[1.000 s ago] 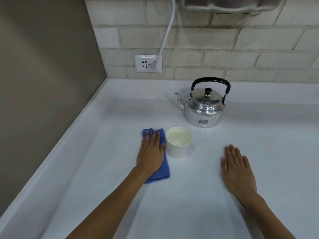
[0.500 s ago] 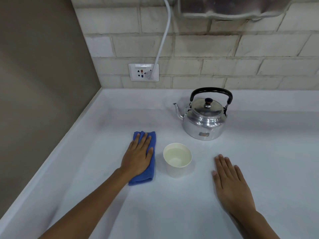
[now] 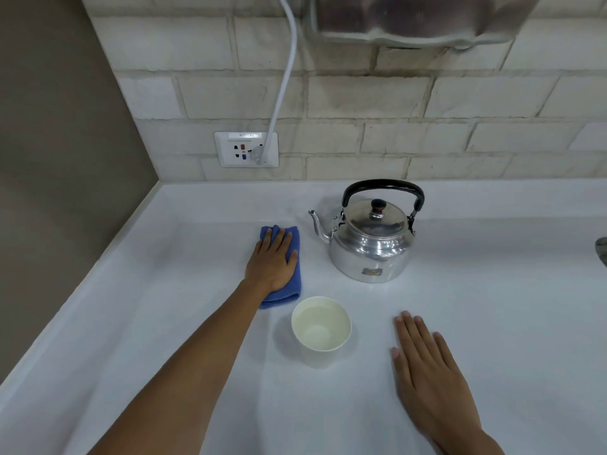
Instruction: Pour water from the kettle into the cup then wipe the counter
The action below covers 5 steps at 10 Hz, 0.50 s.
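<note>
A shiny metal kettle (image 3: 371,244) with a black handle stands upright on the white counter (image 3: 492,307), its spout pointing left. In front of it a white paper cup (image 3: 321,330) holds water. My left hand (image 3: 272,257) lies flat on a folded blue cloth (image 3: 294,284), pressing it to the counter left of the kettle and behind the cup. My right hand (image 3: 427,366) rests palm down on the counter to the right of the cup, fingers together, holding nothing.
A tiled wall rises behind the counter, with a socket (image 3: 246,149) and a white cable (image 3: 285,70) plugged into it. A brown side wall (image 3: 59,159) bounds the counter on the left. A metal object (image 3: 601,249) shows at the right edge.
My left hand has slid the blue cloth away from me, from beside the cup to a spot left of the kettle. The right hand has stayed flat on the counter. The camera has tilted.
</note>
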Tool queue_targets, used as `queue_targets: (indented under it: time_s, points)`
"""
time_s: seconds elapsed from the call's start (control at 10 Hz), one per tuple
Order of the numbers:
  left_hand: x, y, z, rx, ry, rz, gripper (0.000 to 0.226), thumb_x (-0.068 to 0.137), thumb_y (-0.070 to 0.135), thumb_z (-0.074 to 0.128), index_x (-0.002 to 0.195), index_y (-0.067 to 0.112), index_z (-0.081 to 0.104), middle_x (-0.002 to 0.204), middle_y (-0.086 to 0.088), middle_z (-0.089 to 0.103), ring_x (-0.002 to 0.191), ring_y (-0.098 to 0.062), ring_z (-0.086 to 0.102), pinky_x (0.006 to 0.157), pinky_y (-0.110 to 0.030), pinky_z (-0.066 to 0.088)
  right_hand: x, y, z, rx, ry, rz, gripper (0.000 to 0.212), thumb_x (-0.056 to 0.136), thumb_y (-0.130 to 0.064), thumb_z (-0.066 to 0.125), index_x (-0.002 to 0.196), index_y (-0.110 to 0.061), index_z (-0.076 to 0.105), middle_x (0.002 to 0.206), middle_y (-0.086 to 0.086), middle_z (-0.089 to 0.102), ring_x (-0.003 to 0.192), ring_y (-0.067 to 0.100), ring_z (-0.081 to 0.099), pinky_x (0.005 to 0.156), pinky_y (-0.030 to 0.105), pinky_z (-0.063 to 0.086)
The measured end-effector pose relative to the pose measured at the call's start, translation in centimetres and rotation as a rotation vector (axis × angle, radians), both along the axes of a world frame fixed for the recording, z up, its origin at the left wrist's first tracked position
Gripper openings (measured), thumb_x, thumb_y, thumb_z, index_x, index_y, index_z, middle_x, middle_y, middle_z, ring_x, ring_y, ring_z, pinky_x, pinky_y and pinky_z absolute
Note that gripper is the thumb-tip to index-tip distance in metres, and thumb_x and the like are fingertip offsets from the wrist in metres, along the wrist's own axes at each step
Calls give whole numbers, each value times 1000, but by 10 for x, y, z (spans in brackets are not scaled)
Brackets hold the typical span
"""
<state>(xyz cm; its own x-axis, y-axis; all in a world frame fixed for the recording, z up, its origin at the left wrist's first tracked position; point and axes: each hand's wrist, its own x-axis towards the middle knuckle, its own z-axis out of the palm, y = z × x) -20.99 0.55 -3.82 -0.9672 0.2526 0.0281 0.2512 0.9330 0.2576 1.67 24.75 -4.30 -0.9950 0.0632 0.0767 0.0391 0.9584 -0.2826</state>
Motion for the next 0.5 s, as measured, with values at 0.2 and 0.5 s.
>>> queue_targets:
  time_s: [0.2,0.5]
  points:
    - [-18,-1,0,7,-19,10,56,97,40,19,144,17,2,157,-4,0,142,-22,-7,117,-39,3,1,0,3,17,1,8,52,93,-39,1,140,-31,-18,149,-20,-21,135,-3,-25,108,17,-23]
    - [-8,4,13,31,7,50,59,97,43,18,143,20,-11,156,-5,-9,141,-23,-13,114,-43,-9,0,2,0,-15,17,-2,52,96,-38,11,141,-29,-13,152,-18,-12,137,-1,-19,112,21,-16]
